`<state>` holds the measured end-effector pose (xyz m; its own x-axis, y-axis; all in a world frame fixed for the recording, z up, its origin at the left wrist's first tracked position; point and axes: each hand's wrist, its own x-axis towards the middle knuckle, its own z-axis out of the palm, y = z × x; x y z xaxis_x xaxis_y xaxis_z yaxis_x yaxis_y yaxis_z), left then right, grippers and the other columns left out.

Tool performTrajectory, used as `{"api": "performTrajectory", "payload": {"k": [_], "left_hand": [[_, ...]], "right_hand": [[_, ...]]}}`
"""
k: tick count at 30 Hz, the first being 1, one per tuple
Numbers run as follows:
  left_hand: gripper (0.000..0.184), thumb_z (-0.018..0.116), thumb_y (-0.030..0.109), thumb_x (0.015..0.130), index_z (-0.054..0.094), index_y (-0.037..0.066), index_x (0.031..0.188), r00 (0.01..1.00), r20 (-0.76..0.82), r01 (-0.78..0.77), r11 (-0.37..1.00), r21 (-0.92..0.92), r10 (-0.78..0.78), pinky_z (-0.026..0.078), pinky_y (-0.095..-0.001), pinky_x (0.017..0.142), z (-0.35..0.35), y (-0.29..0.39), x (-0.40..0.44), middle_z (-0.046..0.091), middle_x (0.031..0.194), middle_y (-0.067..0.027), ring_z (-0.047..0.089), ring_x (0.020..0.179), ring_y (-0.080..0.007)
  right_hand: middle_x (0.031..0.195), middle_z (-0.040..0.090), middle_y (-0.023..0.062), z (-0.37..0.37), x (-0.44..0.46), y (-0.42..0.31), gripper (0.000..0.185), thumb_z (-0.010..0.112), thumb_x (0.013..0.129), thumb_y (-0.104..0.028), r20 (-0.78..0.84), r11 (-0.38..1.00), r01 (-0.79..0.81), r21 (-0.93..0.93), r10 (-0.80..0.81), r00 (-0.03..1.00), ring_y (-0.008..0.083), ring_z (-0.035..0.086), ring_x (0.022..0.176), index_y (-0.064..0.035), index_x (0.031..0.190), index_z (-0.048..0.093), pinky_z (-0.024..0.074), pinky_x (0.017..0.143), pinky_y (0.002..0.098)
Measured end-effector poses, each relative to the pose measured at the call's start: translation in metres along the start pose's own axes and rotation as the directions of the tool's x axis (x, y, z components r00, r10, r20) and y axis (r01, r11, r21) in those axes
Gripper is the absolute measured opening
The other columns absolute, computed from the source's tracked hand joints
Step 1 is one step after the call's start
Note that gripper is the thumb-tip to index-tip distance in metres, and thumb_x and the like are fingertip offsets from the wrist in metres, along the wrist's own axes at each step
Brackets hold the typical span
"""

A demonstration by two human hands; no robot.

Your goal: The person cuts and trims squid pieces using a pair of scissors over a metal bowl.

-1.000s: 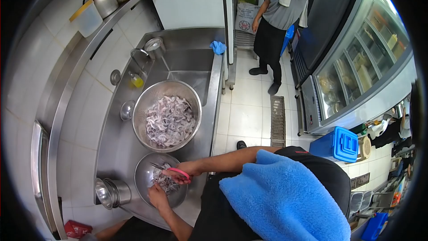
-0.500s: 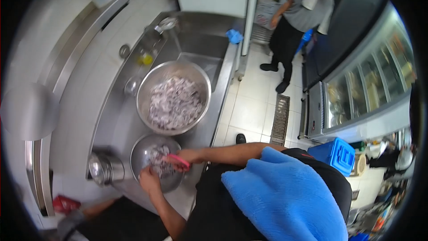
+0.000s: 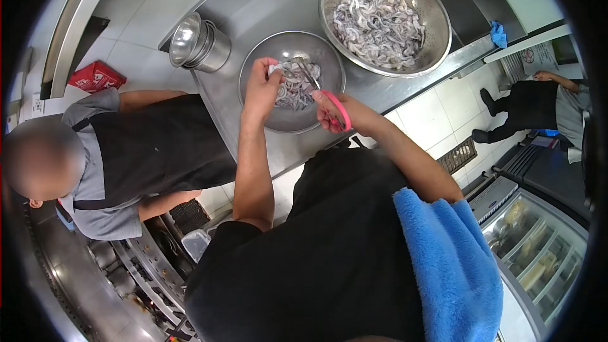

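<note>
My right hand (image 3: pixel 354 116) grips pink-handled scissors (image 3: pixel 339 106), their metal blades pointing into a steel bowl (image 3: pixel 278 43). Between the fingers and thumb of my left hand (image 3: pixel 260 88) is a small pale piece of raw seafood (image 3: pixel 275 70), close to the blades. Below both hands, more grey-white seafood pieces (image 3: pixel 293 96) lie in the bowl; whether they are shrimp or squid I cannot tell. Beside the bowl, to the upper right, a large steel colander (image 3: pixel 330 22) holds a heap of similar curled pieces (image 3: pixel 380 30).
Stacked steel pots (image 3: pixel 212 47) stand left of the bowl on the steel counter (image 3: pixel 218 98). A co-worker in a black apron (image 3: pixel 164 145) is close on the left; another person (image 3: pixel 532 104) stands at far right. A blue cloth (image 3: pixel 498 34) lies on the sink edge.
The head view has swung, bringing the bowl nearer the centre and the left co-worker into fuller view. My hands stay over the bowl, scissors still in the right one.
</note>
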<state>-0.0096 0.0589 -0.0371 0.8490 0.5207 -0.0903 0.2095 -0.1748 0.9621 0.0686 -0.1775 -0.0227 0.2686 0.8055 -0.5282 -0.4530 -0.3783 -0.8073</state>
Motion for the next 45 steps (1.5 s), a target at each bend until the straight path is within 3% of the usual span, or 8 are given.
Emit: {"api": "performTrajectory", "payload": {"k": [4,10,22,25,31,37,40,45], "left_hand": [[0.029,0.056,0.004,0.102,0.048,0.000,0.129,1.000,0.024,0.020,0.997,-0.069,-0.018,0.052,-0.0298,0.079,0.003,0.009,-0.001,0.067,0.098,-0.0107,0.066,0.087,-0.0153],[0.034,0.051,0.002,0.104,0.043,-0.003,0.137,0.998,0.035,-0.050,0.977,0.209,0.043,0.055,-0.0331,0.086,0.009,0.031,-0.005,0.073,0.105,-0.0181,0.073,0.098,-0.0219],[0.037,0.054,0.005,0.105,0.053,0.001,0.141,0.984,0.091,-0.171,0.934,0.313,0.150,0.057,-0.0340,0.085,0.017,0.021,-0.013,0.076,0.107,-0.0146,0.075,0.090,-0.0209],[0.044,0.055,0.006,0.105,0.049,0.004,0.149,0.990,0.114,-0.115,0.924,0.364,0.079,0.057,-0.0328,0.084,0.021,0.033,-0.020,0.075,0.114,-0.0138,0.072,0.088,-0.0193],[0.058,0.051,0.002,0.106,0.034,0.004,0.161,0.997,0.049,-0.062,0.997,0.052,0.060,0.056,-0.0312,0.083,0.031,0.041,-0.023,0.068,0.136,-0.0126,0.068,0.088,-0.0146],[0.067,0.049,-0.004,0.103,0.026,0.006,0.165,0.968,0.252,0.048,0.971,-0.233,0.013,0.052,-0.0284,0.090,0.028,0.038,-0.022,0.059,0.147,-0.0139,0.066,0.099,-0.0130],[0.074,0.047,-0.008,0.098,0.024,0.008,0.166,0.950,0.310,0.124,0.960,-0.250,-0.042,0.051,-0.0287,0.093,0.029,0.051,-0.024,0.057,0.149,-0.0143,0.064,0.103,-0.0139],[0.070,0.046,-0.006,0.096,0.033,0.010,0.162,0.897,0.441,0.277,0.783,-0.557,-0.003,0.050,-0.0319,0.094,0.027,0.038,-0.015,0.061,0.137,-0.0110,0.062,0.104,-0.0158]], "right_hand": [[0.068,0.062,0.0039,-0.002,0.000,-0.001,0.076,0.053,0.094,-0.080,0.050,0.998,-0.006,-0.055,0.009,0.999,0.0138,0.057,0.059,-0.0067,0.078,0.065,0.0464,0.055,0.0277],[0.070,0.064,0.0035,-0.004,0.002,-0.002,0.077,0.047,0.097,-0.079,0.133,0.987,-0.028,-0.160,0.049,0.990,0.0125,0.060,0.062,-0.0069,0.079,0.066,0.0489,0.058,0.0271],[0.068,0.064,0.0055,-0.006,0.006,0.003,0.079,0.051,0.092,-0.083,0.136,0.998,0.023,-0.063,-0.014,0.991,0.0150,0.059,0.060,-0.0075,0.077,0.065,0.0465,0.056,0.0286],[0.068,0.064,0.0054,-0.004,0.006,0.005,0.078,0.052,0.092,-0.083,0.149,1.000,0.011,-0.016,-0.009,0.989,0.0148,0.059,0.059,-0.0076,0.078,0.066,0.0468,0.056,0.0284],[0.066,0.063,0.0038,0.001,0.006,0.005,0.073,0.053,0.096,-0.078,0.091,0.997,0.073,0.027,-0.075,0.993,0.0138,0.058,0.058,-0.0081,0.078,0.066,0.0471,0.056,0.0273],[0.065,0.063,0.0021,0.001,0.002,-0.002,0.068,0.054,0.098,-0.073,0.058,0.993,0.117,0.005,-0.117,0.991,0.0122,0.057,0.057,-0.0100,0.076,0.066,0.0455,0.054,0.0271],[0.065,0.063,0.0018,0.001,0.001,-0.001,0.067,0.053,0.100,-0.072,0.071,0.990,0.142,0.007,-0.142,0.987,0.0115,0.057,0.056,-0.0105,0.076,0.066,0.0446,0.054,0.0266],[0.071,0.065,0.0024,-0.003,-0.003,-0.007,0.070,0.048,0.101,-0.072,0.098,0.988,0.149,-0.042,-0.144,0.985,0.0109,0.058,0.061,-0.0080,0.081,0.067,0.0459,0.056,0.0261]]}}
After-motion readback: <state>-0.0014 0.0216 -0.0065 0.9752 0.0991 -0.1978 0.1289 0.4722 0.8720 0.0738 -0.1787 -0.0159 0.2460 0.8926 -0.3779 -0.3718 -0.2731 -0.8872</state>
